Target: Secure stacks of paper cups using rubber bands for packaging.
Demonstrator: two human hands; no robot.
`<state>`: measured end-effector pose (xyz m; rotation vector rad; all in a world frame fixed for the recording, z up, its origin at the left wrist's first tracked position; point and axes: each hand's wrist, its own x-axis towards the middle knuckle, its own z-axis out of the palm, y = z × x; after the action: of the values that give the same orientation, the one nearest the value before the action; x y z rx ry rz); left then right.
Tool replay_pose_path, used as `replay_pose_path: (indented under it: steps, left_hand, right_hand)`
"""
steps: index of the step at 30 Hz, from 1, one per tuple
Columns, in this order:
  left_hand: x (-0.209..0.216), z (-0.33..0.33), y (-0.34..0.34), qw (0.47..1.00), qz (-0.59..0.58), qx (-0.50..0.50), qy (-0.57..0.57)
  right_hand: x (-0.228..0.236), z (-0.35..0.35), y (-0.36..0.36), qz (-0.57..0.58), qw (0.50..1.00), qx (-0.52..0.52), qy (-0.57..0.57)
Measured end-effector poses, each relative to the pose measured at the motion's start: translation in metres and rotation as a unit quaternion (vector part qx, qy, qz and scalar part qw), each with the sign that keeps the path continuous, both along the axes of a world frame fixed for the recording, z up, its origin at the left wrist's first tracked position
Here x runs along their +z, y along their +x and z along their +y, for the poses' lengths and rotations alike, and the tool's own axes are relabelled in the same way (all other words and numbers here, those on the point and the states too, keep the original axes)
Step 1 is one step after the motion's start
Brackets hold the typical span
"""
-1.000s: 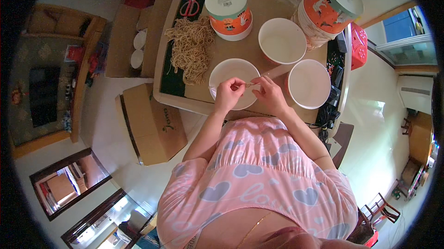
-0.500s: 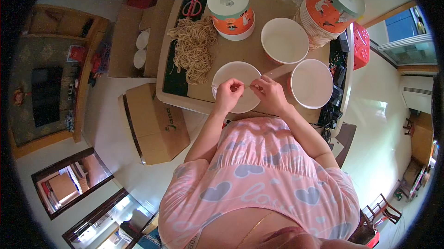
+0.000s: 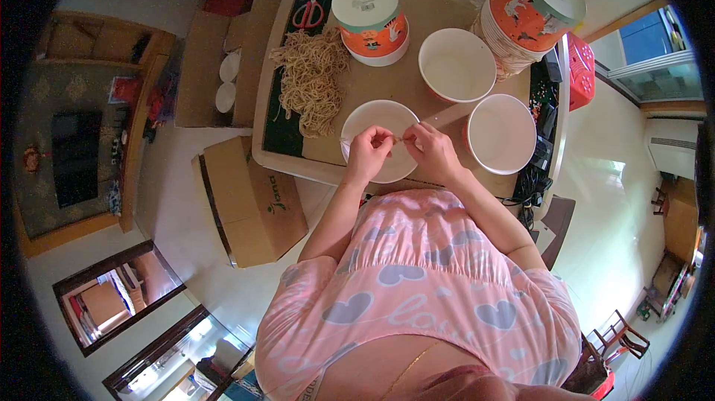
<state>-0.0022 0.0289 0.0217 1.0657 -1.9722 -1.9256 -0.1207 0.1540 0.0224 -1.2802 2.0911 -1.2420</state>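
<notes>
Above a white paper tub at the table's near edge, my left hand and my right hand nearly meet. Fingertips of both are pinched on a short bit of tan string; its ends are hidden by the fingers. A tangled heap of beige string lies just beyond my left hand. To the right of my right hand stands an uncovered white tub, with another uncovered tub behind it.
An orange patterned tub stands upside down at the back, beside red-handled scissors. Stacked tubs rise at the back right. Black cables line the right edge. A cardboard box lies on the floor at left.
My fingers have shifted very slightly around the string, and more tan shows between them. Both hands stay over the same tub; the rest only shifts a little with the view.
</notes>
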Motion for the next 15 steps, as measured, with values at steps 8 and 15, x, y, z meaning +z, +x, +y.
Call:
replay_pose_path:
  steps: [8, 15]
  left_hand:
    - [-0.0036, -0.0005, 0.0003, 1.0, 0.007, -0.005, -0.001]
    - [0.0009, 0.0001, -0.0015, 1.0, 0.001, -0.007, 0.016]
  right_hand:
    - [0.0027, -0.0003, -0.001, -0.057, 0.998, 0.004, 0.018]
    - [0.0011, 0.0004, -0.0015, 0.004, 1.0, -0.01, 0.017]
